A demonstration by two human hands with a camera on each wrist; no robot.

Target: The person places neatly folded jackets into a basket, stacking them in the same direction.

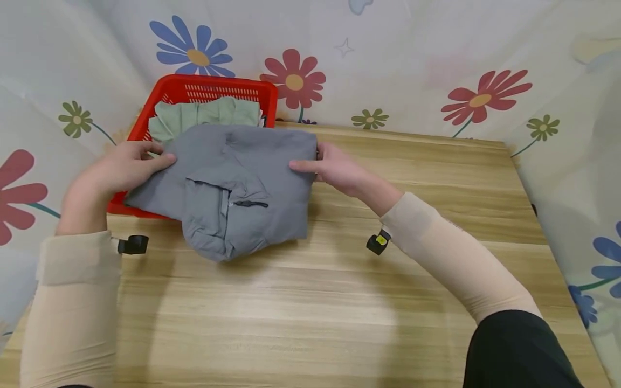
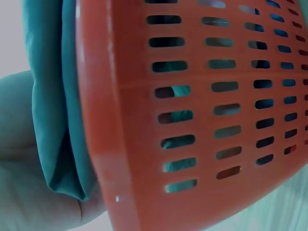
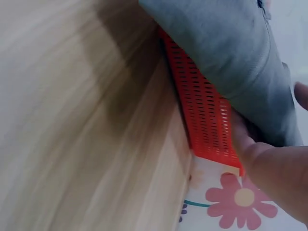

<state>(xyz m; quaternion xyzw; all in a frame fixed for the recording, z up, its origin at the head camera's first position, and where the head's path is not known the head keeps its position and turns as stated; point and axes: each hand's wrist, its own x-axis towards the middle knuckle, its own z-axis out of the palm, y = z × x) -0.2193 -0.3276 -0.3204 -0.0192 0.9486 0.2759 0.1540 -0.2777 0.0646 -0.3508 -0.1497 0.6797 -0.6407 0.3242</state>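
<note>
A folded grey jacket (image 1: 271,178) with a zip and a dark pull cord lies across the front and right part of a red plastic basket (image 1: 167,86). Its right side hangs out past the basket, above the table. My left hand (image 1: 121,168) pinches the jacket's left edge at the basket's left rim. On the right edge, my right hand (image 1: 342,168) grips the fold, thumb on top and fingers underneath. In the right wrist view the fingers (image 3: 245,139) reach below the grey cloth (image 3: 231,62). Pale green cloth (image 1: 206,114) sits in the basket behind the jacket.
The basket stands at the back left of a wooden table (image 1: 291,318). A flower-print curtain (image 1: 388,59) hangs along the back and both sides. Small dark devices are fixed near each wrist, the left device (image 1: 133,244) and the right device (image 1: 378,242).
</note>
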